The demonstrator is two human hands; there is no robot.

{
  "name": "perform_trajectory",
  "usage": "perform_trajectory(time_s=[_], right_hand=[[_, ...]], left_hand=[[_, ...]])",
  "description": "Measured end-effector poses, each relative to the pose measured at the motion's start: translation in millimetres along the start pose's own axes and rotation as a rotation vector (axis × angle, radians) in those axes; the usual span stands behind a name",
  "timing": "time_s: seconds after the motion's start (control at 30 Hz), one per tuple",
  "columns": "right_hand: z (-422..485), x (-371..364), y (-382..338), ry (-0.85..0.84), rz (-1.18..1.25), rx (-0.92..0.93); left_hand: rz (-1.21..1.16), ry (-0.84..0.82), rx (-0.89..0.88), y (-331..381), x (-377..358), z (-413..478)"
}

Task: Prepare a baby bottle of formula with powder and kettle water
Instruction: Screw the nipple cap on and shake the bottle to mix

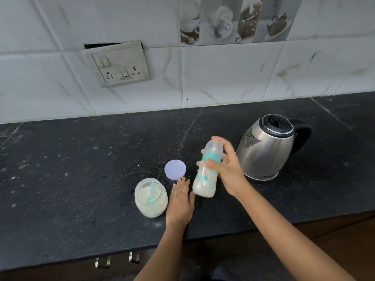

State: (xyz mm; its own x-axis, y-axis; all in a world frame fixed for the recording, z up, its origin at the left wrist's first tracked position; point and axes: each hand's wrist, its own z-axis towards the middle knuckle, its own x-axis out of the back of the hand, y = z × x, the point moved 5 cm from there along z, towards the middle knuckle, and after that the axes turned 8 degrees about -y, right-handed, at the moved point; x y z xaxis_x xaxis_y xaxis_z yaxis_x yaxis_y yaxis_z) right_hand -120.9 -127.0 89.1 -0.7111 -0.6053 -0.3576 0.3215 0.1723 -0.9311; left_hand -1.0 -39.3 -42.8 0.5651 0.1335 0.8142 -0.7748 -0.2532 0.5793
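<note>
Switch-and-socket plate (121, 64) on marbled wall tiles (223, 78); black stone counter (71, 169); two cabinet handles (103, 262) below.

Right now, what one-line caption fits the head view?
Right hand holds capped bottle of milky formula above counter; left hand rests flat beside open powder jar.

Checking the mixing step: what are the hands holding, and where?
Right hand grips the baby bottle around its teal collar and upper body. Left hand lies flat, empty.

Bottle (207, 171) teal collar, milky contents; kettle (265, 151) silver, black handle; counter (81, 169) black speckled.
</note>
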Motion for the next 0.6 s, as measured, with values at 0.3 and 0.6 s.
perform_trajectory(time_s=[0.3, 0.6], right_hand=[[-1, 4, -3, -0.001, -0.020, -0.018], [-2, 4, 0, -0.038, -0.055, -0.046]], left_hand=[[0.003, -0.009, 0.011, -2, -1, 1], [-0.006, -0.027, 0.026, -3, -2, 1]])
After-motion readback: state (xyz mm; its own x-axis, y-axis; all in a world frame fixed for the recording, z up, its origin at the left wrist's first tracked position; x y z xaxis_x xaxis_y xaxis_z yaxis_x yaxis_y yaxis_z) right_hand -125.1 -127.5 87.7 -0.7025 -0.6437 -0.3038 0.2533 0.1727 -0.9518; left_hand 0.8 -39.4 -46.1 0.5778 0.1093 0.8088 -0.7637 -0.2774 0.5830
